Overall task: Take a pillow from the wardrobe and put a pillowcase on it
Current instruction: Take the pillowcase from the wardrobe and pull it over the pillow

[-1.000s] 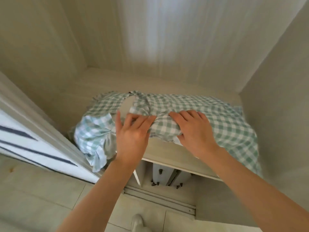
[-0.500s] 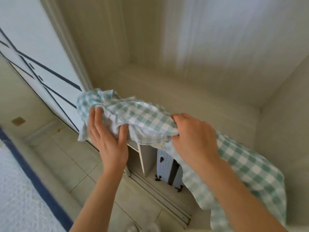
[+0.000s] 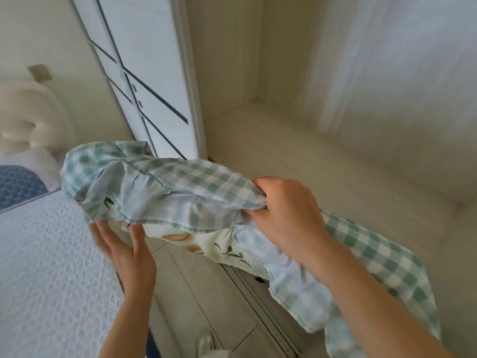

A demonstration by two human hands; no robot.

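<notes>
Pillowcase (image 3: 180, 187), green-and-white check with a cream floral inner side showing underneath, hangs in the air between both hands, in front of the open wardrobe (image 3: 335, 125). At far left lies a bed (image 3: 46, 254) with a white textured cover, a blue pillow (image 3: 18, 184) and a padded headboard (image 3: 28, 117). The left end of the cloth bunches above the bed's edge. Left hand (image 3: 129, 257) is just below that bunched end, palm up and fingers spread wide; its fingertips touch the underside of the fabric without closing on it, though blur makes the contact hard to judge. Behind the cloth stands a white door (image 3: 144, 73) with dark diagonal lines. Right hand (image 3: 284, 210) is clenched on a gathered fold near the middle of the cloth, knuckles up. From that grip the fabric drapes down and to the right, passing under the right forearm and over the front edge of the bare wardrobe shelf (image 3: 322, 161). Tiled floor (image 3: 201, 293) shows below.
</notes>
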